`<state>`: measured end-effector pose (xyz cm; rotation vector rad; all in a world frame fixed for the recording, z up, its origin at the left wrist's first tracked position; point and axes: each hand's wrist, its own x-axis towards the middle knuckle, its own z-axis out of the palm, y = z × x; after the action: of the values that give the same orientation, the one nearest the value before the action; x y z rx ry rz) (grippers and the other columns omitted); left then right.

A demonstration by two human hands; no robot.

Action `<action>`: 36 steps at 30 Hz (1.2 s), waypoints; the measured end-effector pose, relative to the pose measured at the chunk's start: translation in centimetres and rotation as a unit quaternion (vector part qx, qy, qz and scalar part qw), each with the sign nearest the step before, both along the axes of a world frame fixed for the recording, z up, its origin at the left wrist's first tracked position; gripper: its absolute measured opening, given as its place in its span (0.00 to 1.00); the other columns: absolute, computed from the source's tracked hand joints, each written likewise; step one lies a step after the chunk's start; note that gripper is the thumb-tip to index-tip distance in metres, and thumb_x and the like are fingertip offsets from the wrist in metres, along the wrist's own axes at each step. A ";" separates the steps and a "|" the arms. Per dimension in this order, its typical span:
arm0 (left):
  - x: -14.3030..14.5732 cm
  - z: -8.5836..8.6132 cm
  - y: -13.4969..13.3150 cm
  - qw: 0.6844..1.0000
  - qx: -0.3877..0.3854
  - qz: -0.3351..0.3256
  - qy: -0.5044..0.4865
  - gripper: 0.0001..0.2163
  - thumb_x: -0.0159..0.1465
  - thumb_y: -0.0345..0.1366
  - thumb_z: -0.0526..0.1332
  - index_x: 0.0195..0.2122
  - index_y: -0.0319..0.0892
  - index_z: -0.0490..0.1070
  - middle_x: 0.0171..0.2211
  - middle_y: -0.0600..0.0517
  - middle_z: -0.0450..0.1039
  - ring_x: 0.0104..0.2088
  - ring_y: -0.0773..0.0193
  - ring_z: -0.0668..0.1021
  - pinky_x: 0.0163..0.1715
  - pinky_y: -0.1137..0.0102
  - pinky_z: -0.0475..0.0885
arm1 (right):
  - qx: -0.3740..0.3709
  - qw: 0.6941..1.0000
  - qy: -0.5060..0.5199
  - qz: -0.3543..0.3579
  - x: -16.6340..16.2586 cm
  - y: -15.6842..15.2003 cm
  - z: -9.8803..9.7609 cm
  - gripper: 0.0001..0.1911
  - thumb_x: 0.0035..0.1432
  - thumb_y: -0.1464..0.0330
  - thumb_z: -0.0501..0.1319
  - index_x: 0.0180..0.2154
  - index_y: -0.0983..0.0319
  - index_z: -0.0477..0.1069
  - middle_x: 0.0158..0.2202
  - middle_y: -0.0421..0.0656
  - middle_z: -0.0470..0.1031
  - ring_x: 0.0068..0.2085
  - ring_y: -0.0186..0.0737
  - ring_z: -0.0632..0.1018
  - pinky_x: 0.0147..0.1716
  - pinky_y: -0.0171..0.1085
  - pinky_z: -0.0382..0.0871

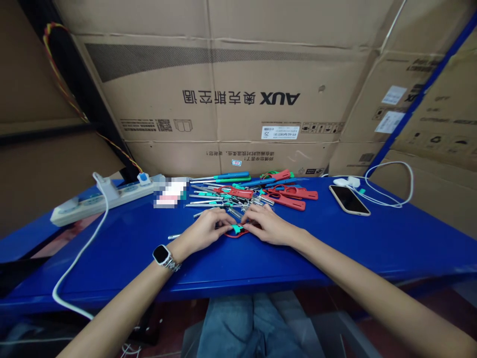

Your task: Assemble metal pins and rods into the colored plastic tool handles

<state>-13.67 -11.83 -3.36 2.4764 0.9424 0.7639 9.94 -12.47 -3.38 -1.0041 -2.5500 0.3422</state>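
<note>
Both hands meet low over the front half of the table, working on one long-nosed lighter (234, 235) with a red body and a teal trigger piece. The fingers of my left hand (208, 227) are closed on its left part by the teal piece. From behind that wrist a metal tube end (173, 237) sticks out, perhaps the same lighter's barrel. My right hand (269, 226) pinches the red body from the other side. Just beyond the fingers lies a pile of lighter parts: red handle shells (286, 200), metal barrels (204, 204) and teal pieces.
Blue and green lighters (231, 176) lie at the back of the pile. A phone (349, 200) and a white charger cable (409, 186) are on the right. At left a power strip (112, 199) stands on the blue table (335, 248). Cardboard (238, 64) walls the back.
</note>
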 end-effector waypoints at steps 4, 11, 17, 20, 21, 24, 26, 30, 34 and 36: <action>0.1 0.0 -0.1 0.999 -0.042 0.006 -0.033 0.06 0.65 0.35 0.63 0.38 0.40 0.78 0.33 0.50 0.77 0.30 0.65 0.77 0.32 0.71 0.73 | 0.003 1.000 0.001 -0.001 -0.1 0.0 0.0 0.07 0.69 0.67 0.55 0.42 0.61 0.71 0.42 0.44 0.72 0.46 0.42 0.73 0.48 0.45 0.58; 0.1 -0.6 0.2 0.999 0.022 0.015 -0.023 0.03 0.63 0.32 0.64 0.33 0.42 0.77 0.28 0.52 0.76 0.31 0.64 0.76 0.32 0.71 0.71 | 0.075 0.994 0.032 -0.075 -1.6 -1.1 -0.3 0.06 0.64 0.65 0.60 0.38 0.61 0.70 0.40 0.44 0.73 0.43 0.42 0.74 0.45 0.42 0.60; -0.2 -0.6 0.2 0.998 0.059 0.002 -0.009 0.02 0.64 0.33 0.63 0.35 0.43 0.76 0.31 0.52 0.76 0.36 0.61 0.76 0.35 0.69 0.72 | 0.068 0.991 0.036 -0.109 -3.7 -1.9 -0.5 0.04 0.58 0.68 0.62 0.36 0.61 0.70 0.35 0.43 0.74 0.37 0.41 0.74 0.38 0.38 0.64; -0.7 -0.3 -0.3 0.995 0.096 -0.008 0.013 0.05 0.65 0.36 0.62 0.41 0.43 0.75 0.41 0.49 0.74 0.44 0.59 0.75 0.45 0.64 0.72 | 0.053 0.988 0.068 -0.129 -3.8 -1.8 -1.0 0.03 0.57 0.70 0.60 0.36 0.61 0.70 0.35 0.43 0.74 0.35 0.40 0.75 0.36 0.37 0.65; -0.8 -0.2 -0.5 0.994 0.105 -0.018 0.030 0.06 0.66 0.36 0.62 0.41 0.43 0.75 0.42 0.48 0.72 0.45 0.58 0.74 0.46 0.64 0.71 | 0.052 0.987 0.077 -0.131 -3.7 -1.8 -1.2 0.03 0.57 0.71 0.60 0.36 0.61 0.70 0.35 0.43 0.74 0.36 0.39 0.75 0.36 0.37 0.66; -1.0 -0.2 -0.8 0.989 0.114 -0.053 0.079 0.06 0.67 0.37 0.60 0.39 0.43 0.76 0.40 0.49 0.70 0.42 0.59 0.74 0.43 0.66 0.71 | 0.054 0.986 0.086 -0.134 -3.5 -1.6 -1.5 0.03 0.56 0.72 0.60 0.35 0.61 0.71 0.36 0.43 0.75 0.36 0.39 0.75 0.36 0.36 0.66; -1.0 -0.4 -0.7 0.987 0.116 -0.065 0.089 0.07 0.69 0.37 0.59 0.38 0.43 0.77 0.38 0.49 0.70 0.40 0.60 0.73 0.41 0.67 0.70 | 0.057 0.986 0.082 -0.132 -3.4 -1.5 -1.6 0.04 0.56 0.72 0.60 0.35 0.61 0.72 0.36 0.44 0.75 0.36 0.40 0.76 0.36 0.36 0.66; -1.0 -0.7 -0.3 0.987 0.120 -0.072 0.079 0.10 0.70 0.38 0.58 0.38 0.43 0.78 0.36 0.49 0.70 0.39 0.61 0.73 0.38 0.68 0.69 | 0.064 0.987 0.066 -0.131 -3.5 -1.7 -1.1 0.06 0.56 0.73 0.60 0.36 0.61 0.73 0.36 0.44 0.75 0.36 0.40 0.76 0.37 0.36 0.66; -1.1 -0.7 -0.3 0.988 0.119 -0.070 0.076 0.10 0.70 0.38 0.57 0.38 0.43 0.78 0.36 0.49 0.70 0.39 0.60 0.72 0.39 0.67 0.69 | 0.069 0.988 0.039 -0.133 -3.7 -1.9 -0.6 0.06 0.56 0.74 0.59 0.36 0.61 0.74 0.35 0.44 0.74 0.36 0.40 0.76 0.36 0.36 0.65; -1.1 -0.8 -0.3 0.987 0.121 -0.070 0.077 0.10 0.70 0.38 0.57 0.38 0.43 0.78 0.36 0.49 0.70 0.39 0.60 0.72 0.39 0.67 0.69 | 0.073 0.988 0.025 -0.137 -3.8 -1.9 -0.7 0.06 0.56 0.74 0.59 0.35 0.61 0.74 0.35 0.44 0.73 0.36 0.40 0.75 0.35 0.36 0.65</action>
<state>-14.76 -12.11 -4.12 2.8136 0.7525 0.6839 6.17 -14.34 -4.03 -1.2514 -2.3137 0.0997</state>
